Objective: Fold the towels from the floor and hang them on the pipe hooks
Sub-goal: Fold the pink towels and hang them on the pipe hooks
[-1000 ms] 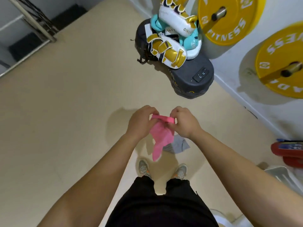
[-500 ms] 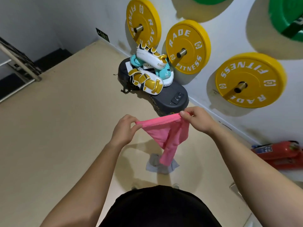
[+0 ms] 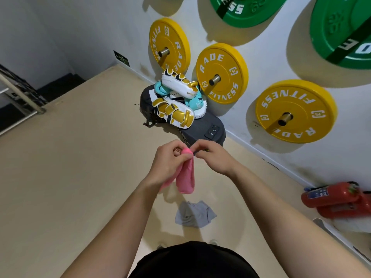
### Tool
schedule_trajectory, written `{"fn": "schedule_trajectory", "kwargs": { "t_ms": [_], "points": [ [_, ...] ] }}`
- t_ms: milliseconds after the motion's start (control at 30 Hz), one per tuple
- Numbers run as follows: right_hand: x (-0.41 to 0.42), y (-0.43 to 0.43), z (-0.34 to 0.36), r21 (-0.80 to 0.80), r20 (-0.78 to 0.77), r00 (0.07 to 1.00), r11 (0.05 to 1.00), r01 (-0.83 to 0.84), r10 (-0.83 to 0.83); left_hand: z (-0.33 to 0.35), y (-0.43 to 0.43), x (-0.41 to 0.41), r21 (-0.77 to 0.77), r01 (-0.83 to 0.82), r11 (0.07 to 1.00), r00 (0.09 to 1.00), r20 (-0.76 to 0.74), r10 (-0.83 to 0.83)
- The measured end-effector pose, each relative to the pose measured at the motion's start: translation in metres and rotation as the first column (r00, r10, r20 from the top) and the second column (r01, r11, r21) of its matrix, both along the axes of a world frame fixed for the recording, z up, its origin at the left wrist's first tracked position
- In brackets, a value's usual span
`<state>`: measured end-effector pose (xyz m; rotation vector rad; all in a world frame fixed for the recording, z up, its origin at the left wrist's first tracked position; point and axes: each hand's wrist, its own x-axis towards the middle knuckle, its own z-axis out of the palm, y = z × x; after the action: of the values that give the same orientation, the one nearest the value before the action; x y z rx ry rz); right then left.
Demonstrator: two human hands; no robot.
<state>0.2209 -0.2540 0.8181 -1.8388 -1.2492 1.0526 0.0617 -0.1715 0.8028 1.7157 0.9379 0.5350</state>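
The left hand [image 3: 168, 159] and the right hand [image 3: 212, 157] meet at the centre of the frame, raised above the floor [image 3: 80, 167]. Both hands pinch the top edge of the pink towel [image 3: 185, 177], with fingers and thumbs curled onto the cloth and the fingertips of the two hands almost touching. The pink towel hangs down from this grip as a narrow doubled strip, and its lower end is clear of the floor. The grey towel [image 3: 194, 214] lies crumpled on the floor directly below the pink towel, in the lower centre of the frame. Behind the hands, a dark pad [image 3: 202, 127] rests against the wall and carries white-and-gold strike pads [image 3: 174, 113] and a turquoise item. Three yellow weight plates [image 3: 221, 74] are mounted on pegs on the white wall in the upper centre and right, with green weight plates [image 3: 341, 31] above them at the top edge. Red fire extinguishers [image 3: 337, 197] lie at the right edge, at the foot of the wall. A metal railing [image 3: 20, 93] is at the left edge.
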Motion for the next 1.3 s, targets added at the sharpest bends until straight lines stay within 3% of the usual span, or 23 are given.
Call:
{"fn": "schedule_trajectory", "kwargs": {
  "t_ms": [133,300,433,533,667,767,867,967,1100,1200,1300],
  "points": [
    [-0.012,0.012,0.0,0.018,-0.058,0.997,0.998,-0.055,0.056,-0.001,0.007,-0.011,0.007,-0.011,1.0,1.0,-0.006,0.011],
    [-0.02,0.022,0.0,0.048,0.117,0.988,0.993,-0.111,0.105,-0.004,0.008,-0.017,0.002,-0.045,0.999,0.999,-0.006,0.045],
    [-0.023,0.027,0.014,0.153,0.198,0.975,0.979,-0.136,0.104,-0.012,0.007,-0.016,-0.086,-0.066,0.994,0.996,0.059,0.071],
    [-0.009,0.034,0.034,0.249,0.229,0.973,0.967,-0.049,-0.01,-0.023,0.005,-0.018,-0.097,-0.033,0.995,0.996,0.083,0.041],
    [0.029,0.038,0.069,0.376,0.258,0.946,0.922,0.09,-0.198,-0.04,0.001,-0.025,-0.087,-0.006,0.996,1.0,-0.001,0.006],
    [0.058,0.03,0.084,0.442,0.293,0.883,0.871,0.214,-0.365,-0.045,0.0,-0.031,-0.065,0.019,0.998,0.997,-0.068,-0.024],
    [0.078,0.012,0.078,0.448,0.335,0.803,0.833,0.324,-0.493,-0.039,0.008,-0.039,-0.024,-0.057,0.998,0.997,-0.06,0.056],
    [0.074,-0.008,0.05,0.28,0.4,0.835,0.918,0.281,-0.378,-0.019,0.013,-0.034,0.025,-0.049,0.999,0.998,-0.024,0.049],
    [0.029,-0.018,0.016,0.058,0.359,0.932,0.998,0.024,-0.043,0.001,0.005,-0.013,0.172,0.105,0.979,0.991,-0.099,-0.089],
    [0.004,-0.015,0.002,0.021,0.291,0.954,0.997,-0.076,0.067,0.003,0.0,-0.004,0.242,0.156,0.958,0.98,-0.159,-0.119],
    [-0.002,-0.016,-0.001,0.02,0.269,0.961,0.998,-0.067,0.059,0.003,-0.003,-0.006,0.268,0.147,0.952,0.977,-0.189,-0.097]
  ]
}}
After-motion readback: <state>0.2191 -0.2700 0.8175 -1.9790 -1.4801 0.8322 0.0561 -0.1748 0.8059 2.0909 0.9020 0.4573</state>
